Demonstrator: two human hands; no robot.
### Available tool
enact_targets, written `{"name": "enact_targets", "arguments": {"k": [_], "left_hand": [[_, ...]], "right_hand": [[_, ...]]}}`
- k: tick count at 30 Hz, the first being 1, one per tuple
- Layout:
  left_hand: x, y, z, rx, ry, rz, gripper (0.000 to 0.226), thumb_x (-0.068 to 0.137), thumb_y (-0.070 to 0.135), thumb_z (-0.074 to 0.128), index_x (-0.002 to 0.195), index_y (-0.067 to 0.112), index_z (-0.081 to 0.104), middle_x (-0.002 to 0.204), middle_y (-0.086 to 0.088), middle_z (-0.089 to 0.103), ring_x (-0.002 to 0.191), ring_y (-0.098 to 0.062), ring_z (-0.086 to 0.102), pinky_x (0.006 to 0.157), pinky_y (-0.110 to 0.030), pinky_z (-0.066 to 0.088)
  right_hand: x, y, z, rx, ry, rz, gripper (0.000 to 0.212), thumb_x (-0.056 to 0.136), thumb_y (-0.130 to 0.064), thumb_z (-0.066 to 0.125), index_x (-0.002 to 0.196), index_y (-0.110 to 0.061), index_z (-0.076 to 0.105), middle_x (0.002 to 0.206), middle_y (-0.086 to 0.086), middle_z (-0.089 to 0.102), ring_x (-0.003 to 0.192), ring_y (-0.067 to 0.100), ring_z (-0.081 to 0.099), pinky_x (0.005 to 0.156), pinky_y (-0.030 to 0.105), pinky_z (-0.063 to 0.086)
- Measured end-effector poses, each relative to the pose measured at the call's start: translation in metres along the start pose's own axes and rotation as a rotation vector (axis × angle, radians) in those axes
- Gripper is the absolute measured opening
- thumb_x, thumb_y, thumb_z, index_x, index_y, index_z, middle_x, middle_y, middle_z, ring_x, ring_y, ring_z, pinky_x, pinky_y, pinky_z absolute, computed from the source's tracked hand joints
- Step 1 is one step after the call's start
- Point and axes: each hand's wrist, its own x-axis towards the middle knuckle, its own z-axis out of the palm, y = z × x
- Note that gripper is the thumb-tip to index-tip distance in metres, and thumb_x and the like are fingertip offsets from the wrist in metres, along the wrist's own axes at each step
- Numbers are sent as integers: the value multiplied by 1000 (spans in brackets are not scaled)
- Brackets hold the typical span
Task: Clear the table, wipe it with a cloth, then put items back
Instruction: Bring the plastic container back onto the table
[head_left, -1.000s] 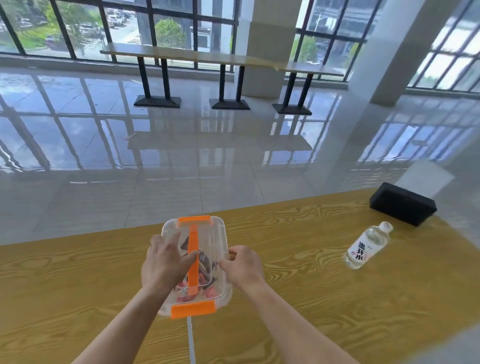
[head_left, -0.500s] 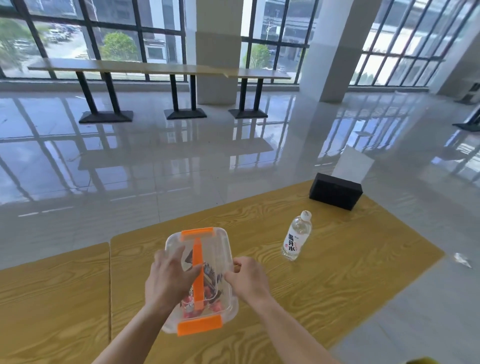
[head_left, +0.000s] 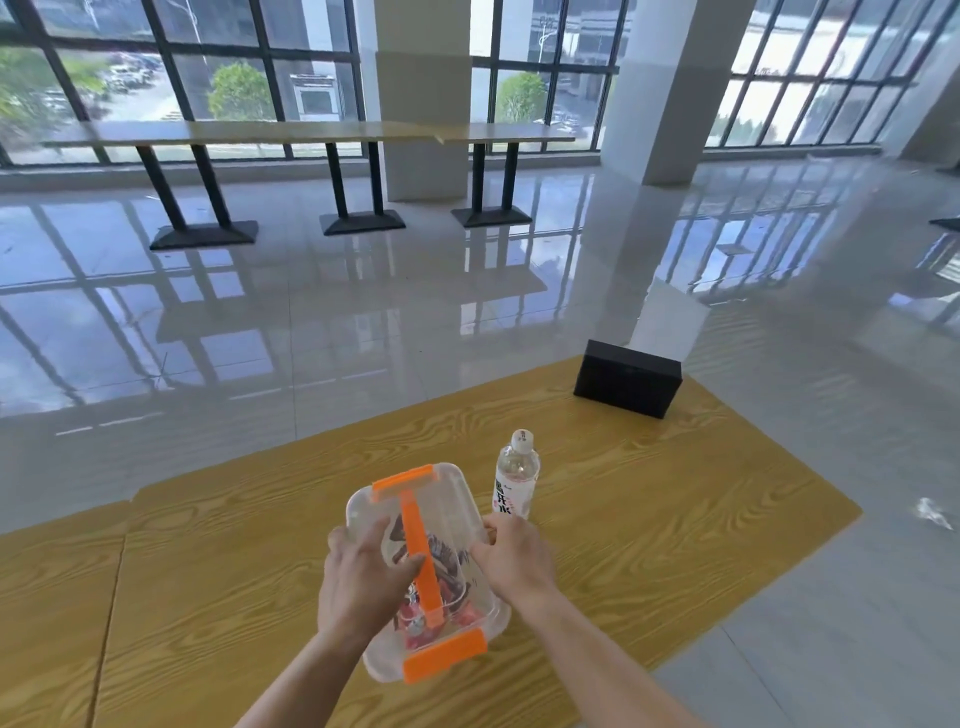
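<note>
plastic storage box (head_left: 441, 501), clear-walled with an orange handle (head_left: 418, 545) along its lid and an orange latch at each end, sits between the two hands over the near part of the wooden table (head_left: 675, 509). whether its base rests on the wood or hangs just above it, i cannot tell. the left hand (head_left: 363, 577) wraps the box's left side, thumb laid against the handle. the right hand (head_left: 514, 561) curls over the right rim. so the hands are apart, each clamped on one long side of the same box.

through the walls some red and dark printed packets show, loosely heaped, so the load is probably light and may slide if the box tips. the shell looks stiff but thin, and smooth enough to slip in a palm grip. squeezing the long sides could bow them. a surer hold is likely the handle, provided both latches are closed, or else a grip under the rim at both sides, as now, keeping it level.

a water bottle (head_left: 515, 478) stands upright just beside the box's right far corner, close to the right hand's knuckles, and could be knocked over. a black box (head_left: 627, 378) sits at the table's far corner, well apart.
</note>
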Motion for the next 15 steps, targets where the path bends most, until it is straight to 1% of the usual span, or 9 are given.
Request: {"name": "enact_targets", "arguments": {"k": [2,4,5,8,12,14,15], "left_hand": [[6,7,5,-16,0,-10,64,81,51,71,138,35,46,125,-3,35,118,-27,49,88,-38,45],[14,11,8,-26,2,-11,64,80,49,71,137,35,47,119,-1,32,117,-28,49,89,-39,45],[18,13,10,-33,5,-8,64,80,48,72,137,34,47,117,0,31,116,-28,50,89,-39,45],[30,10,15,-40,-7,6,66,79,47,73,138,33,47,120,-2,33,117,-29,48,93,-40,45],[43,3,19,-50,-40,20,66,78,48,72,137,35,45,112,4,25,117,-29,47,97,-42,46],[50,1,20,-51,-52,29,66,79,48,71,138,37,44,116,1,29,118,-29,47,97,-43,46],[55,0,19,-51,-57,37,65,79,48,71,138,38,44,122,-2,32,118,-29,47,98,-43,46]], "right_hand": [[9,1,-6,-30,15,-18,27,87,-18,53,63,-19,41,59,-4,44,51,15,34,47,29,25],[19,2,-9,-38,21,-22,29,90,-19,52,63,-19,41,58,-5,40,50,13,31,46,27,24],[22,2,-9,-43,25,-20,29,90,-18,51,63,-18,41,58,-6,40,50,13,32,46,26,24],[31,2,-4,-58,24,6,31,91,-15,50,62,-19,40,57,-6,39,50,12,31,46,25,24],[37,2,2,-70,36,39,30,93,-16,51,64,-20,42,59,-6,41,51,11,32,48,25,26],[42,0,4,-51,55,38,31,96,-19,51,65,-20,43,58,-6,43,50,10,34,47,24,26],[44,-2,5,-26,62,38,31,96,-21,51,66,-20,45,59,-5,46,50,10,37,47,25,28]]}}
